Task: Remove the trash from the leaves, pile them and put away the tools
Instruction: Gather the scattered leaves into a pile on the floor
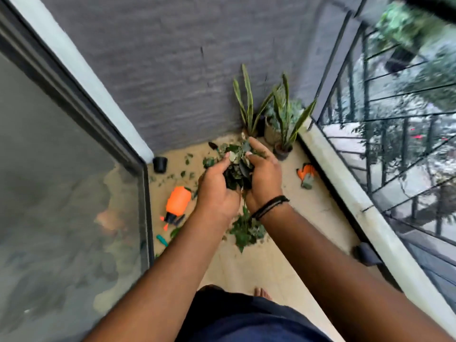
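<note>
On the narrow balcony's beige tiled floor (249, 265), a small green leaf pile (246, 230) has begun. Both hands, left hand (217, 191) and right hand (264, 178), cup a bunch of dark green cut leaves (238, 166), fingers curled round it. Scattered loose leaves (182, 169), orange spray bottle (177, 199), orange-grey gloves (306, 175) and teal-handled tool (162, 240) still lie out; roughly midway, I judge.

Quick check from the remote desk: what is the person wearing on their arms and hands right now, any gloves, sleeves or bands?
No gloves: both the left hand and right hand are bare, and both forearms are bare with no sleeves in view. The right wrist carries thin dark wristbands, a few cords side by side. The left wrist shows nothing worn. An orange and grey glove lies unused on the floor.
</note>
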Demonstrator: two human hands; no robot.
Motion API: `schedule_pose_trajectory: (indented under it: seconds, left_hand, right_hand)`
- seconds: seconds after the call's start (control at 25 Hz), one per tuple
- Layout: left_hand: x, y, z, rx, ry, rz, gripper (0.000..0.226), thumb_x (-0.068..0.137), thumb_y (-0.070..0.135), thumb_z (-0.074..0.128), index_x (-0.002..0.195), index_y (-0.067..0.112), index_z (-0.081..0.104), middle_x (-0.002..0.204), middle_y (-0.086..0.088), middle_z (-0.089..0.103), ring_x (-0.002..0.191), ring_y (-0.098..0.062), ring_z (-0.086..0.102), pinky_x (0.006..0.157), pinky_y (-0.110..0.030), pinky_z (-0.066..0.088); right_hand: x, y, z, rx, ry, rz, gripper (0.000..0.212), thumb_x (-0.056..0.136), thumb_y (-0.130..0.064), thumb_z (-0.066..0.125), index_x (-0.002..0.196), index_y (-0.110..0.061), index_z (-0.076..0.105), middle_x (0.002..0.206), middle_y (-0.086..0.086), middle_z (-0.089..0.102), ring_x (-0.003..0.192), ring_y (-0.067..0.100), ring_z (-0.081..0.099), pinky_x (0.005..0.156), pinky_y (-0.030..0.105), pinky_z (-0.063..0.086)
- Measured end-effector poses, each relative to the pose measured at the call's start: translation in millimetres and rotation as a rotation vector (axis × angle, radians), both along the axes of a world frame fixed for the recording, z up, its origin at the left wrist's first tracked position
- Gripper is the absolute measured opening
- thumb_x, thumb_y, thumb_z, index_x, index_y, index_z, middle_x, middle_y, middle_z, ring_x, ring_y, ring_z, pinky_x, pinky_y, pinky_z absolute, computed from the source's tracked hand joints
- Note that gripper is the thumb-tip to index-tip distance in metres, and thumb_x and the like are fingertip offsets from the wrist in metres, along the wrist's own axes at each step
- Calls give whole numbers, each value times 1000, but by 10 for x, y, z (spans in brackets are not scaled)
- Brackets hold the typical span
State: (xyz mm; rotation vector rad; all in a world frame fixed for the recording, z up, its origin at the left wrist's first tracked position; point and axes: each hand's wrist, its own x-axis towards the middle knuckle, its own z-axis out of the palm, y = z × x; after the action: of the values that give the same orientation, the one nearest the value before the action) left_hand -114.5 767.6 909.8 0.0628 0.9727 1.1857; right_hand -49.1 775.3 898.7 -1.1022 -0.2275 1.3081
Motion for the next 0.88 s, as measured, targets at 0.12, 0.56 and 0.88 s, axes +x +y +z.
schedule_pose_trajectory:
  seconds: [0.12, 0.56, 0.88]
  left_hand:
    - [-6, -24, 85, 38, -3, -66, 28, 106, 18, 45, 119, 2, 64, 111, -18, 69, 91, -28, 68, 76, -35, 54]
    - [40, 237, -73, 39, -27, -388, 29, 100, 12, 54, 124, 0, 66, 122, -21, 69, 111, -35, 67, 89, -40, 56]
    - [734, -271, 68, 7, -138, -828, 34, 102, 13, 49, 128, -5, 62, 122, -22, 68, 104, -33, 67, 93, -38, 55]
  right_hand:
    - [56, -125, 145, 40, 68, -12, 39, 97, 7, 43, 117, -13, 70, 101, 10, 76, 87, 23, 72, 77, 36, 61]
    - [44, -168, 210, -1, -17, -376, 41, 96, 9, 42, 122, -8, 68, 112, 15, 73, 97, 28, 70, 93, 42, 57]
    - [624, -937, 256, 17, -21, -779, 43, 96, 10, 40, 124, -9, 67, 122, 17, 69, 114, 38, 65, 94, 45, 57]
